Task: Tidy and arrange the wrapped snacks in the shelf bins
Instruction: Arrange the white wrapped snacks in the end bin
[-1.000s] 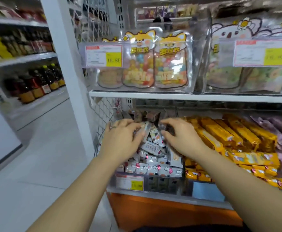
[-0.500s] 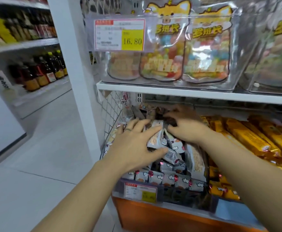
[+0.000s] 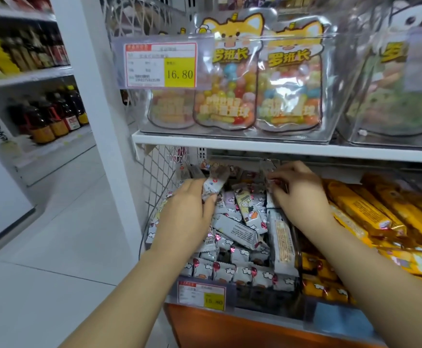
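Note:
A clear shelf bin [image 3: 230, 300] under the white shelf holds a heap of small grey wrapped snacks [image 3: 242, 232] with cartoon prints. My left hand [image 3: 187, 212] is over the bin's left side and grips one grey snack packet [image 3: 213, 185] between thumb and fingers. At the bin's back right, my right hand [image 3: 300, 194] has its fingers curled round a dark-ended packet [image 3: 276, 183]. A long grey packet [image 3: 284, 244] stands on edge along the bin's right wall.
Yellow wrapped bars [image 3: 370, 212] fill the bin to the right. Above, the white shelf [image 3: 255, 144] carries clear bins of candy pouches [image 3: 232, 91] with a 16.80 price tag [image 3: 161, 65]. A wire mesh panel [image 3: 154, 177] and a white post [image 3: 97, 109] stand on the left.
The view has moved closer to the bin. My left hand went from lying flat on the heap to gripping a grey packet near the back. My right hand stayed at the back right.

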A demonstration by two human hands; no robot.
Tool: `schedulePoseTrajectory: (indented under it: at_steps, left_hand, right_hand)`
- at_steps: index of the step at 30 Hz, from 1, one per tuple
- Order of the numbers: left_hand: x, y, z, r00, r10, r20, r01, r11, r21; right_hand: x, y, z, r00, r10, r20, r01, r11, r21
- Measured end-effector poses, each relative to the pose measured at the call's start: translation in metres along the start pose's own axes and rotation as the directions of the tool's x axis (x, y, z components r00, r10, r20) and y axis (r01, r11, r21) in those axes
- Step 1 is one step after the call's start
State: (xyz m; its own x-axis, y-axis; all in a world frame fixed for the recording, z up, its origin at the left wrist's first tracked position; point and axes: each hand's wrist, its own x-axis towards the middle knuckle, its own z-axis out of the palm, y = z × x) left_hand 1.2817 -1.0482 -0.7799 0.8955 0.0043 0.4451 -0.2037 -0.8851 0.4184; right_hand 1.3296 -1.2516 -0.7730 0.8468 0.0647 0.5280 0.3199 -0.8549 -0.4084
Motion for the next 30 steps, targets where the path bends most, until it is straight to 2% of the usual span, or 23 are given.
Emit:
schedulePoseTrajectory:
  at_steps: [4, 8, 11, 14, 18, 21, 23, 30]
  left_hand:
    - [0.001, -0.002, -0.007, 0.998, -0.006, -0.070, 0.008, 0.999, 0.037]
    - [0.003, -0.007, -0.014, 0.997, -0.079, -0.025, 0.082, 0.982, 0.172]
    - [0.005, -0.001, -0.018, 0.996, -0.086, 0.021, 0.081, 0.981, 0.177]
    - [0.007, 0.016, -0.019, 0.996, -0.013, 0.093, -0.013, 0.963, 0.270]
    - [0.023, 0.035, -0.008, 0.963, 0.145, 0.226, -0.225, 0.894, 0.387]
    - [0.043, 0.035, 0.006, 0.939, 0.052, 0.341, -0.214, 0.863, 0.457]
    - [0.052, 0.032, 0.015, 0.935, -0.018, 0.354, -0.178, 0.839, 0.514]
    - [0.062, 0.021, 0.034, 0.960, -0.049, 0.275, -0.130, 0.794, 0.594]
  right_hand:
    - [-0.006, -0.001, -0.003, 1.000, 0.011, -0.026, -0.011, 1.000, 0.013]
    - [-0.011, -0.004, -0.006, 1.000, 0.025, -0.009, -0.025, 0.999, 0.044]
    - [-0.014, -0.004, -0.006, 1.000, 0.024, 0.004, -0.025, 0.997, 0.074]
    - [-0.016, -0.003, -0.006, 0.999, 0.039, 0.016, -0.040, 0.994, 0.106]
    - [-0.019, -0.003, -0.009, 0.998, 0.059, 0.034, -0.062, 0.991, 0.119]
    - [-0.022, -0.004, -0.012, 0.997, 0.051, 0.064, -0.059, 0.991, 0.116]
    - [-0.023, -0.004, -0.014, 0.997, 0.028, 0.077, -0.039, 0.989, 0.142]
    - [-0.026, 0.000, -0.012, 0.995, 0.010, 0.096, -0.028, 0.981, 0.193]
